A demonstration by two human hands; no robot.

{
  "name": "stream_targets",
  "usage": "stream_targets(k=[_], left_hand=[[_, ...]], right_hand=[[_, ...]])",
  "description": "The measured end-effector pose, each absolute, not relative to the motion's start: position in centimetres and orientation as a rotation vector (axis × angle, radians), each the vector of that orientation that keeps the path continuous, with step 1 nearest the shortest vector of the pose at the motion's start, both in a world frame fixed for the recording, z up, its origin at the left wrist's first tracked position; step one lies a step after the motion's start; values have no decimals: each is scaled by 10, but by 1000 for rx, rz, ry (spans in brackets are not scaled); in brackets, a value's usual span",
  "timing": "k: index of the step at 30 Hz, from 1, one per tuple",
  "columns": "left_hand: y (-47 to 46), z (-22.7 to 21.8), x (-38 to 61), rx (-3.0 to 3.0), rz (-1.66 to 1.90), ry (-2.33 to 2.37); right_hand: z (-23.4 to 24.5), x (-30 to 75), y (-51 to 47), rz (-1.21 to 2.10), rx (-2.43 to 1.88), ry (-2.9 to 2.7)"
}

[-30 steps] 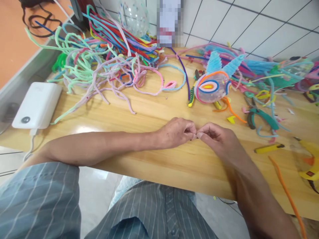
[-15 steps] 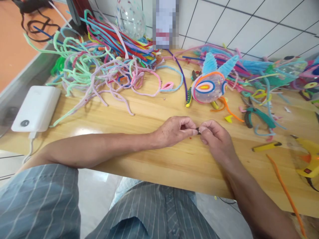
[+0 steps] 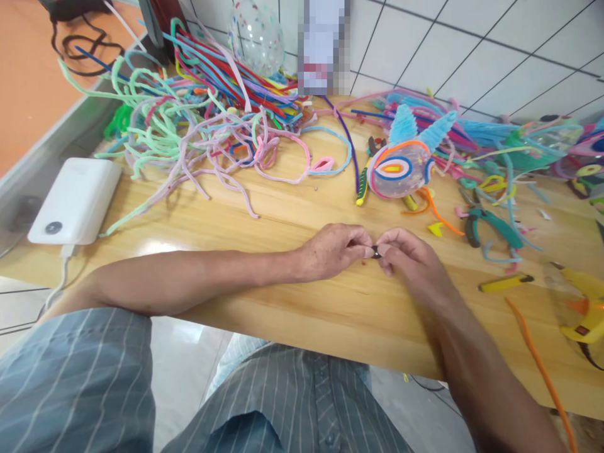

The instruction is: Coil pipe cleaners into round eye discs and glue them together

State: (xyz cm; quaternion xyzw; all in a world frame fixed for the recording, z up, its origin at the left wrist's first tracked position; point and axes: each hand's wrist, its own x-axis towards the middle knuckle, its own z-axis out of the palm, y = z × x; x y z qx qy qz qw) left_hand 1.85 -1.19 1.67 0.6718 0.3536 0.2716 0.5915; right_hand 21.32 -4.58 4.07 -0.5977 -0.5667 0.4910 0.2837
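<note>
Small dark piece (image 3: 376, 251) right of frame centre, over the tabletop (image 3: 283, 214), between left hand (image 3: 333, 251) and right hand (image 3: 409, 255); both pinch it, partly hiding it.

piece (image 3: 376, 252) between left hand (image 3: 330, 251), right hand (image 3: 411, 257) | table (image 3: 292, 207): power bank (image 3: 73, 198) left | pliers (image 3: 497, 224) right | pipe cleaners (image 3: 264, 94) behind

The left hand (image 3: 333, 251) and right hand (image 3: 409, 253) mostly hide a dark piece (image 3: 376, 251), its shape unclear. A red speck (image 3: 363, 263) is too tiny to identify. Pixelation blurs an upright object (image 3: 321, 47). The glue gun (image 3: 582, 330) runs off the right edge, an orange stem (image 3: 538, 360) off the bottom.
</note>
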Motion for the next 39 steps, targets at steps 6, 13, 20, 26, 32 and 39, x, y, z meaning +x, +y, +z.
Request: stream_targets(k=[6,13,20,26,32,39], left_hand=[[-11,18,18,1749,539,818],[-10,13,18,1526,590,748],[-13,13,21,1395,689,750],[-15,15,21,1365,700,737],[-16,14,19,1530,756,815],[-15,10,21,1484,794,777]], right_hand=[[57,225,-43,1090,-1595,-2007],[51,219,-46,1055,-1633,-1865],[50,212,-49,1177,-1665,-1584],[49,209,-51,1213,-1622,-1511],[47,207,-53,1271,-1552,-1395],[45,207,-52,1165,-1538,-1403]])
